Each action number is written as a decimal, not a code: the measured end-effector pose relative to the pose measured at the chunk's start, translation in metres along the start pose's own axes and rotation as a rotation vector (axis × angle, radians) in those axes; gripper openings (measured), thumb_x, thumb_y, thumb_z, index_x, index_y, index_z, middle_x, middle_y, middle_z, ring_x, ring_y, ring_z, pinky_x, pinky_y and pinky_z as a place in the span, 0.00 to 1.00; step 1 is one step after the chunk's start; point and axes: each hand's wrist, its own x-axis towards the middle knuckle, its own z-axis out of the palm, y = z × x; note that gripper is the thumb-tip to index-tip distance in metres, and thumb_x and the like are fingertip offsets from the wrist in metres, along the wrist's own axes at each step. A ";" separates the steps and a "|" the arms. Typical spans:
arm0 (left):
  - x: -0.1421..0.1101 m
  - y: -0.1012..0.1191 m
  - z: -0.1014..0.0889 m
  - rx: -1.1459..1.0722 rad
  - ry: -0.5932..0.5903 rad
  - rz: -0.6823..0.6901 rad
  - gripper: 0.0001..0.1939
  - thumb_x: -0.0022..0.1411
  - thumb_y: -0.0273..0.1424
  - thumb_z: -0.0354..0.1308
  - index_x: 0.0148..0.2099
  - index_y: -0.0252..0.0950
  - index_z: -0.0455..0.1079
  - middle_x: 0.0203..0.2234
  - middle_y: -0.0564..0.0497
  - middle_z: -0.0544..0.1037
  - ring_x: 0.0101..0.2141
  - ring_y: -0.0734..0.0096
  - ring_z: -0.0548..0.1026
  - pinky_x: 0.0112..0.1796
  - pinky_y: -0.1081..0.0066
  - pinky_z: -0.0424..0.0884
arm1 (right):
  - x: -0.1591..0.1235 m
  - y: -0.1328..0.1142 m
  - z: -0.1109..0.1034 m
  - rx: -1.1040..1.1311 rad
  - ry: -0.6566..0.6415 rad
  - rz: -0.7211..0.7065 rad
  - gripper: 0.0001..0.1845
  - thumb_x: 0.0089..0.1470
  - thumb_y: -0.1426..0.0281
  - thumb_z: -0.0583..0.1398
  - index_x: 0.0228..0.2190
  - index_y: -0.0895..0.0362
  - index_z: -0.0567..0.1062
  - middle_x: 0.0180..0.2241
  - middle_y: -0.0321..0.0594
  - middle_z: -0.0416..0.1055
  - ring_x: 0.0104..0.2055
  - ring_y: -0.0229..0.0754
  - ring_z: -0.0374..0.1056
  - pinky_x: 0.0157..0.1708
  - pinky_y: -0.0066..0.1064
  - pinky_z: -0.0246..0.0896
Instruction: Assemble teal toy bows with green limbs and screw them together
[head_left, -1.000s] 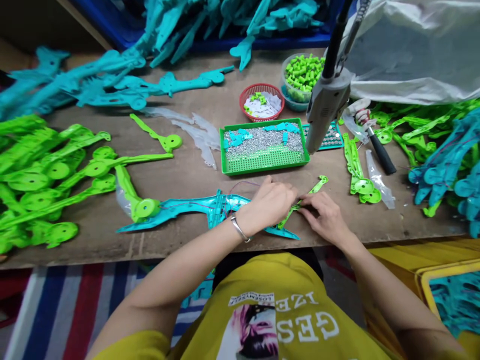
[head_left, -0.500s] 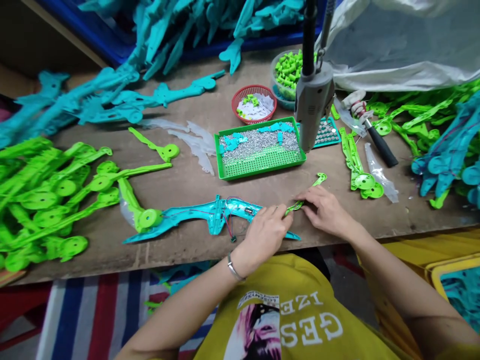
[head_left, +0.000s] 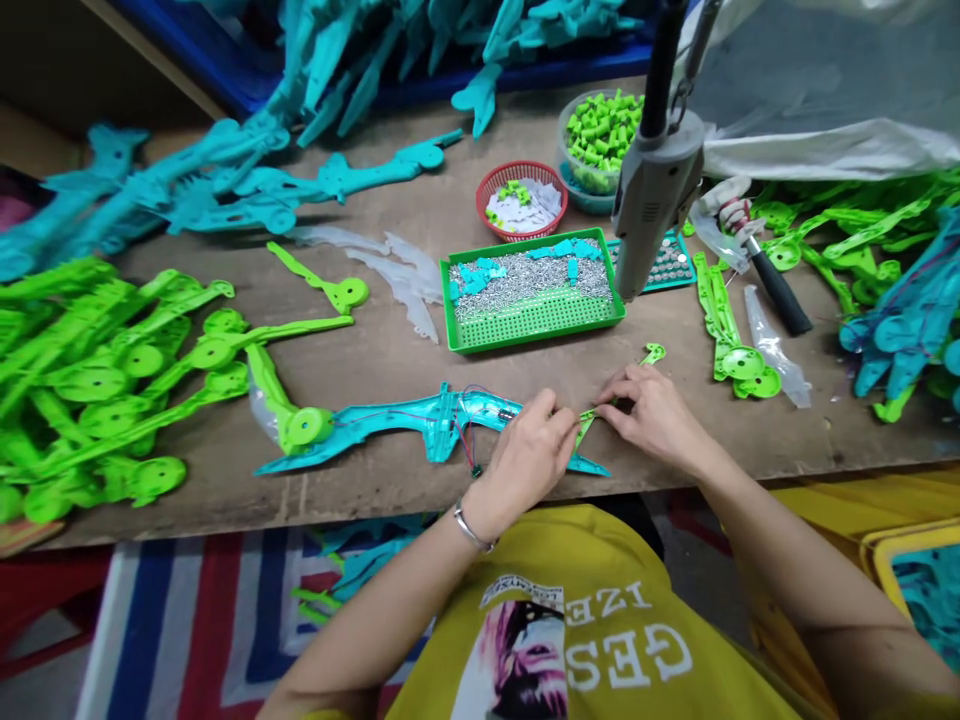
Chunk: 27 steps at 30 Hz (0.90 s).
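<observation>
A turquoise plastic bow-shaped toy shell (head_left: 367, 424) lies across the table in front of me, with red and dark wires and a small green circuit piece (head_left: 476, 470) hanging from its middle. My left hand (head_left: 529, 450) is over its right part, fingertips pinched; what they grip is hidden. Under my fingers a lime-green plastic arm (head_left: 585, 432) runs up from the shell's right end, its hooked tip (head_left: 655, 352) showing beyond my right hand (head_left: 649, 415). That hand pinches just above the arm, on something too small to make out. Another green arm (head_left: 307, 427) sits on the shell's left end.
Green arms (head_left: 97, 385) are heaped at left, turquoise shells (head_left: 217, 185) behind. A green tray (head_left: 536, 340) of screws, a red basket (head_left: 484, 205) and a tub of green pieces (head_left: 604, 135) stand ahead. A grey electric screwdriver (head_left: 656, 200) hangs at right, near a black-handled hammer (head_left: 780, 290).
My left fingers have lifted and curled into a tighter pinch, uncovering more of the green arm. My right fingertips have drawn together above it. The view has shifted slightly.
</observation>
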 end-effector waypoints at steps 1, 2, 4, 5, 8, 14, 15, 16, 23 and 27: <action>0.002 0.000 0.000 -0.025 0.015 -0.023 0.08 0.70 0.28 0.53 0.39 0.35 0.73 0.34 0.50 0.69 0.34 0.70 0.72 0.37 0.71 0.69 | 0.001 0.000 0.000 -0.003 0.002 0.004 0.04 0.54 0.72 0.65 0.31 0.56 0.82 0.36 0.43 0.77 0.42 0.48 0.70 0.49 0.42 0.64; 0.005 0.000 -0.001 -0.041 0.025 -0.050 0.07 0.69 0.28 0.54 0.39 0.36 0.73 0.33 0.50 0.69 0.34 0.70 0.72 0.37 0.71 0.69 | 0.001 0.000 0.000 -0.005 0.004 0.005 0.03 0.53 0.72 0.65 0.31 0.56 0.82 0.35 0.43 0.77 0.42 0.48 0.70 0.49 0.42 0.64; 0.010 0.001 -0.001 -0.047 0.029 -0.113 0.06 0.67 0.27 0.56 0.37 0.35 0.73 0.32 0.50 0.70 0.33 0.71 0.72 0.36 0.71 0.68 | 0.002 0.000 0.000 -0.012 0.005 0.007 0.03 0.53 0.71 0.65 0.31 0.56 0.82 0.35 0.43 0.77 0.42 0.48 0.70 0.48 0.42 0.64; 0.012 0.003 -0.001 -0.041 0.020 -0.140 0.06 0.66 0.26 0.56 0.36 0.35 0.72 0.31 0.51 0.71 0.32 0.71 0.72 0.35 0.71 0.68 | 0.002 0.000 0.000 -0.013 0.002 0.007 0.03 0.53 0.71 0.65 0.31 0.56 0.82 0.35 0.43 0.77 0.41 0.48 0.70 0.48 0.42 0.64; 0.015 0.008 0.000 0.026 -0.013 -0.192 0.05 0.64 0.24 0.56 0.35 0.35 0.71 0.31 0.50 0.73 0.31 0.69 0.72 0.34 0.70 0.67 | 0.002 0.000 0.000 -0.014 0.000 0.001 0.03 0.53 0.72 0.65 0.30 0.56 0.81 0.35 0.43 0.77 0.41 0.48 0.70 0.47 0.42 0.64; 0.014 0.018 -0.005 0.255 -0.162 -0.134 0.09 0.68 0.26 0.51 0.37 0.37 0.72 0.33 0.48 0.73 0.32 0.66 0.74 0.29 0.69 0.65 | 0.004 0.001 0.001 -0.047 -0.025 0.005 0.03 0.52 0.73 0.65 0.30 0.55 0.81 0.34 0.43 0.76 0.40 0.47 0.70 0.47 0.42 0.64; 0.014 0.018 -0.009 0.283 -0.207 -0.092 0.10 0.69 0.25 0.50 0.37 0.36 0.72 0.33 0.48 0.73 0.32 0.66 0.74 0.29 0.69 0.65 | 0.005 0.001 0.001 -0.048 -0.034 0.007 0.04 0.52 0.73 0.64 0.30 0.55 0.81 0.34 0.43 0.76 0.40 0.47 0.70 0.47 0.42 0.64; 0.014 0.019 -0.012 0.306 -0.246 -0.048 0.10 0.69 0.25 0.50 0.38 0.36 0.72 0.33 0.48 0.72 0.33 0.65 0.74 0.30 0.69 0.66 | 0.005 0.001 0.001 -0.047 -0.042 0.010 0.04 0.53 0.73 0.64 0.30 0.55 0.81 0.34 0.43 0.76 0.40 0.47 0.70 0.47 0.42 0.63; 0.000 0.018 -0.027 0.377 -0.380 0.138 0.08 0.69 0.23 0.51 0.44 0.33 0.71 0.39 0.46 0.72 0.39 0.61 0.72 0.36 0.65 0.69 | 0.007 -0.003 -0.002 -0.083 -0.076 0.029 0.03 0.53 0.72 0.65 0.30 0.54 0.81 0.33 0.43 0.76 0.41 0.49 0.71 0.47 0.43 0.63; -0.015 0.008 -0.022 0.416 -0.294 0.236 0.10 0.69 0.24 0.52 0.50 0.33 0.69 0.40 0.47 0.73 0.40 0.61 0.72 0.39 0.64 0.70 | 0.007 0.000 -0.001 -0.074 -0.068 -0.010 0.02 0.53 0.72 0.66 0.30 0.54 0.81 0.33 0.42 0.77 0.40 0.48 0.71 0.47 0.44 0.64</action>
